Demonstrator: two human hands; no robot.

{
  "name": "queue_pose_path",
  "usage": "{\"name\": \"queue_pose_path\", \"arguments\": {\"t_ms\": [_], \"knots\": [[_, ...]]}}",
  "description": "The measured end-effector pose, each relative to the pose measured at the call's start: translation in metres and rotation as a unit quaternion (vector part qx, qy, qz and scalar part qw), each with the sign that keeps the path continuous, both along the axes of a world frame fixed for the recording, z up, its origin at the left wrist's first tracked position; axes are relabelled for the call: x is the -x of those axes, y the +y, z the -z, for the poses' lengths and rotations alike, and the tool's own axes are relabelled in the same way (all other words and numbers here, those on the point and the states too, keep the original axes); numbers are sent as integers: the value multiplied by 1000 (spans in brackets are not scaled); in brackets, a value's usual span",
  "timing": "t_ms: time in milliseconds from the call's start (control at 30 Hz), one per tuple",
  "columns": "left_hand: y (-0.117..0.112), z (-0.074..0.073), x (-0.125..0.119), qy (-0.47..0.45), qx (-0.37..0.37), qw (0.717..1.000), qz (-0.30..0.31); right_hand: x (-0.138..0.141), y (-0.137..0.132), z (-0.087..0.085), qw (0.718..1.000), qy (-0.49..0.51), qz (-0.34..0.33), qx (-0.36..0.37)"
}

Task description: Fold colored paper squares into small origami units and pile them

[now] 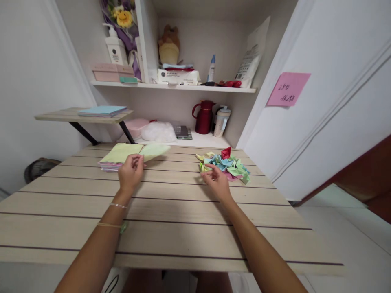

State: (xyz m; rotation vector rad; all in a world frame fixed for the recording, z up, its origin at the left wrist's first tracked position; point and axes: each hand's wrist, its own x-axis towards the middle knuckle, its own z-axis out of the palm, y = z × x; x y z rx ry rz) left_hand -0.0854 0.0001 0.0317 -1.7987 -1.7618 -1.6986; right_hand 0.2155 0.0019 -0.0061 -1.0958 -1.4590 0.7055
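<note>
Pinched between the thumb and fingers of my left hand (132, 170) is a sheet of pale green paper (153, 150), lifted off the table and a little blurred. Beside it lies a stack of coloured paper (117, 156) with a yellow sheet on top. My right hand (215, 179) hovers at the near left edge of a heap of folded paper boats (226, 161) in blue, green, yellow, pink and red. Its fingers are curved and apart, and I see nothing held in them. Part of the heap is hidden behind this hand.
Both forearms reach over the slatted wooden table (177, 219). A small raised shelf (58, 115) carrying blue-topped paper (102, 110) stands at the back left. Against the back are a red jug (204, 118), a tumbler (222, 122) and a clear plastic bag (159, 132).
</note>
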Motion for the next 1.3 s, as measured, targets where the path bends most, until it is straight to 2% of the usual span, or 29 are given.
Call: {"name": "queue_pose_path", "arguments": {"t_ms": [167,333,567,667,767,933,1033,1167,1300], "knots": [[-3,1,-10,55,-3,998,21,9,-5,2,995,-71,-66,-2],[-2,0,-3,73,-30,996,29,8,-5,4,993,-98,-69,-7],[-7,-10,14,63,-174,982,-45,6,-7,-1,990,-124,-69,-16],[-6,-12,28,83,-190,974,-90,6,-7,0,989,-129,-69,-18],[0,-4,42,70,-171,974,-129,6,-7,2,989,-128,-71,-18],[14,22,57,-2,-53,982,-184,6,-7,2,987,-137,-75,-20],[18,30,60,-7,-10,978,-208,6,-8,0,986,-147,-78,-21],[17,27,59,29,-49,981,-184,6,-9,1,984,-158,-76,-22],[17,27,57,126,-64,986,-86,7,-9,1,981,-170,-88,-19]]}}
